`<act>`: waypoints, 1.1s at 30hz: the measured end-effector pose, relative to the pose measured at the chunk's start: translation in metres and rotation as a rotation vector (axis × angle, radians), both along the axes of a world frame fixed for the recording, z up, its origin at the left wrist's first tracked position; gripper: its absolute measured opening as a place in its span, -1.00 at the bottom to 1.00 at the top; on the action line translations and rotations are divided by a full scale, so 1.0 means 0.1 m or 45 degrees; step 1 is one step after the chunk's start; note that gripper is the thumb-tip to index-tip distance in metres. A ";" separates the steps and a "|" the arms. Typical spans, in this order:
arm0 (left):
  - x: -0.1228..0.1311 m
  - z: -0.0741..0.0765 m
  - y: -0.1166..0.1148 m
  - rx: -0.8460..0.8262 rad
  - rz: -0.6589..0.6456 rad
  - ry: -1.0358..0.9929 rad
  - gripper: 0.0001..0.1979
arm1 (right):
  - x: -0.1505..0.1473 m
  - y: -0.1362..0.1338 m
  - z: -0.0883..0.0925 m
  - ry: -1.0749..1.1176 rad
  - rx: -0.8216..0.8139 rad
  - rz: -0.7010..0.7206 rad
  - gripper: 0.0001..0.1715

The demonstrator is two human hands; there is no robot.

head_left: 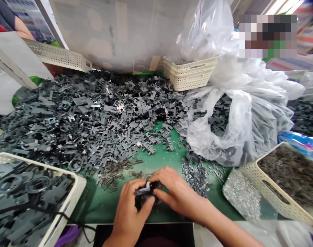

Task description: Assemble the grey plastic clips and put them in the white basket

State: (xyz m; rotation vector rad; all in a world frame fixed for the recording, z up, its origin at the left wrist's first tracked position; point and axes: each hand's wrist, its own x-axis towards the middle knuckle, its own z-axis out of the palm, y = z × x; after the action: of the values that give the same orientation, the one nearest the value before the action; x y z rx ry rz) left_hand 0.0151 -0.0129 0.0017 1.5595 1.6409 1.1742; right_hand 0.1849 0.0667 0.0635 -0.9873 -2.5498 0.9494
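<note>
Two bare hands close on one small dark plastic part (146, 190), held at the near edge of a green work mat (99, 206); whether it touches the mat cannot be told. A pale insert (147, 186) shows on its upper side, and the fingers hide much of the rest. The left hand (127, 209) wraps the part from the near side, its fingers curled close together. The right hand (176, 193) comes across the top, with its fingers (163, 177) pressed together and pinching the part toward the left hand. The part looks light and stiff, and its smooth surface may slip, so its outer edges, clear of the insert, seem the surest place to grip.

Just ahead lie loose dark coil springs (112, 177), and to the right lies a scatter of small grey metal pieces (194, 178). Beyond them spreads a large heap of flat dark grey parts (102, 116). A clear plastic bag (238, 130) of similar parts slumps at right, beside stacked cream perforated baskets (188, 73). At lower right are a shallow tray of silver bits (242, 195) and a cream basket of fine dark pieces (259, 178). At lower left, a cream basket of dark plates and rings (79, 185) sits under a black cable (43, 211). Another person's arm (23, 29) shows at upper left.
</note>
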 end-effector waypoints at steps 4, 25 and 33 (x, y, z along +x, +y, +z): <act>-0.05 -0.17 -0.06 0.041 -0.080 0.475 -0.59 | 0.03 -0.02 -0.09 -0.169 0.021 0.076 -0.79; -0.06 0.02 0.10 -0.218 -0.173 0.367 -0.75 | -0.11 0.11 0.15 -0.206 -0.058 0.195 -0.66; -0.04 -0.01 0.09 -0.171 -0.152 0.476 -0.80 | -0.14 0.33 0.00 0.054 -0.584 -0.030 -0.94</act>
State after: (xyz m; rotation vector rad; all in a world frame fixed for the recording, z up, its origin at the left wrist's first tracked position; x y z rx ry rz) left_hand 0.0110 -0.0036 0.0008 1.8405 1.7857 0.7248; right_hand 0.1711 0.1000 0.0636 -1.0888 -2.3250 1.5725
